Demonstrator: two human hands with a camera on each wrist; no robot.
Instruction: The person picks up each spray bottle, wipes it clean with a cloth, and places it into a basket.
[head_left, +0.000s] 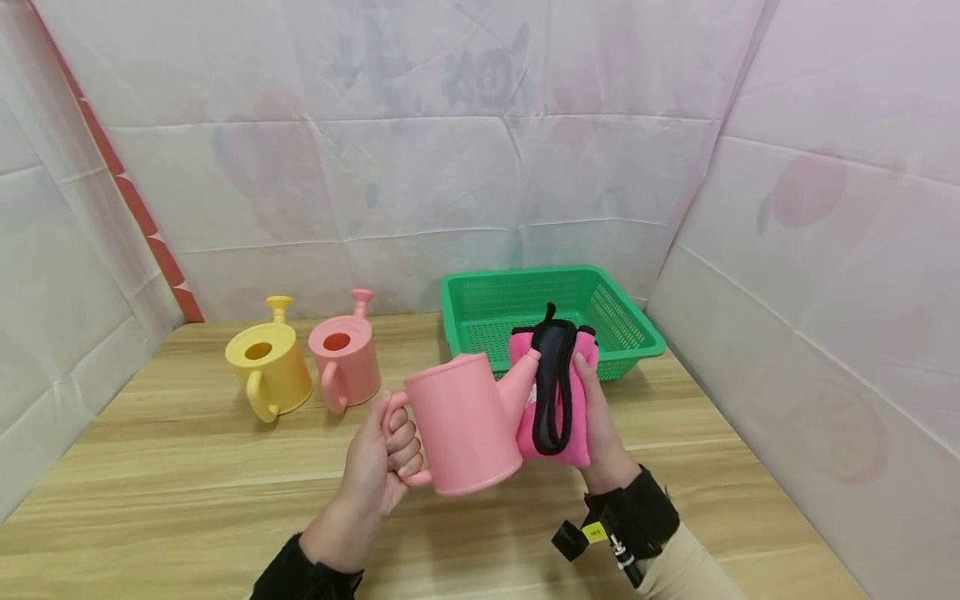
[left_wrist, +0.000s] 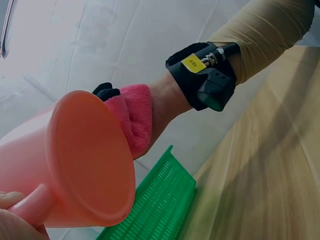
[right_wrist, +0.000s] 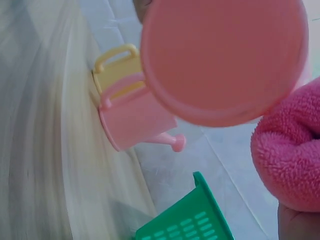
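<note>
My left hand [head_left: 382, 454] grips the handle of a pink watering can [head_left: 461, 425], held above the table and slightly tilted. Its spout points right and ends without a sprinkler head in the head view. A folded bright pink plush cloth [head_left: 581, 417] with black edging and a black strap is held in my right hand [head_left: 603, 437]. The cloth is up against the spout side of the can; whether they press together I cannot tell. In the right wrist view the can's round base [right_wrist: 225, 60] faces the camera, with the rolled cloth [right_wrist: 290, 150] beside it.
A yellow watering can [head_left: 270, 367] and another pink watering can [head_left: 348, 358] stand upright at the back left, sprinkler heads on their spouts. Behind my right hand sits a green perforated basket [head_left: 637, 333]. White printed sheets [head_left: 420, 183] enclose the wooden table [head_left: 187, 500].
</note>
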